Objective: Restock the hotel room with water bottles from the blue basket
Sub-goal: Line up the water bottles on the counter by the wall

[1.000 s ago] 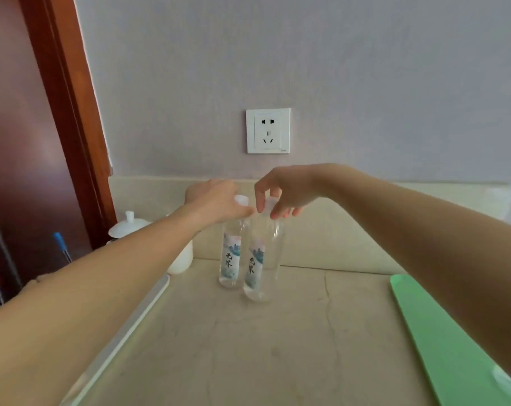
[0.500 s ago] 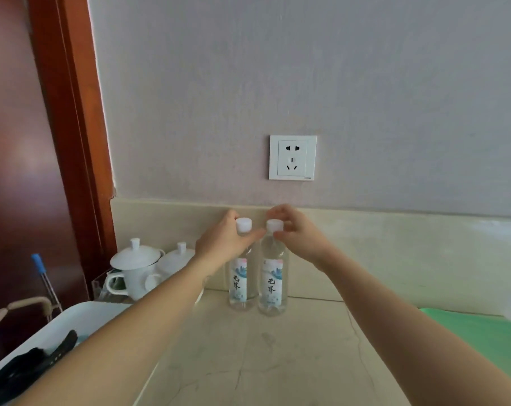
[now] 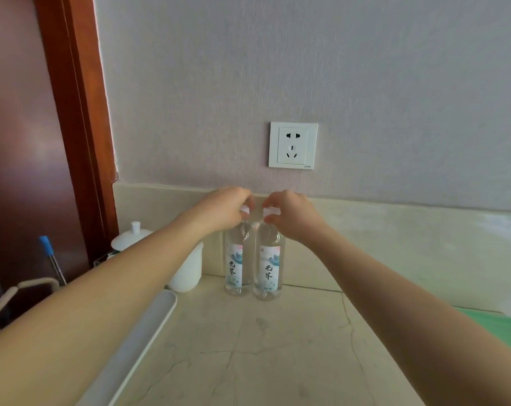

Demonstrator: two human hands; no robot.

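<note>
Wall: pale grey textured wallpaper [image 3: 277, 68] above a low cream stone upstand, giving the display a plain backdrop.
Countertop: veined beige marble surface [image 3: 263, 347]; judged to be the room's drinks corner, hence the restocking spot.
Door frame: dark red-brown wood [image 3: 81, 112] closing off the left side.
Trays: a long white plastic tray [image 3: 148, 326] on the left and a flat green tray [image 3: 506, 326] on the right, leaving the middle for the water.
Cup: white lidded ceramic cup [image 3: 186, 271], just beside the bottles and partly hidden by the left forearm.
Bottles: left clear plastic water bottle [image 3: 238, 265] and right clear plastic water bottle [image 3: 268, 268] stand upright at the back, side by side and seemingly touching, with their labels facing the room, likely so that a guest can read them.
Socket: white wall outlet [image 3: 293, 145] directly above the pair.
Left hand [image 3: 222, 209]: fingers curled over, pinching the left bottle's white cap [image 3: 244, 210].
Right hand [image 3: 292, 215]: thumb and fingers pinching the other white cap [image 3: 270, 211]; gripping at the top probably allows small turns and nudges into line.
Basket: the blue one is out of view.
</note>
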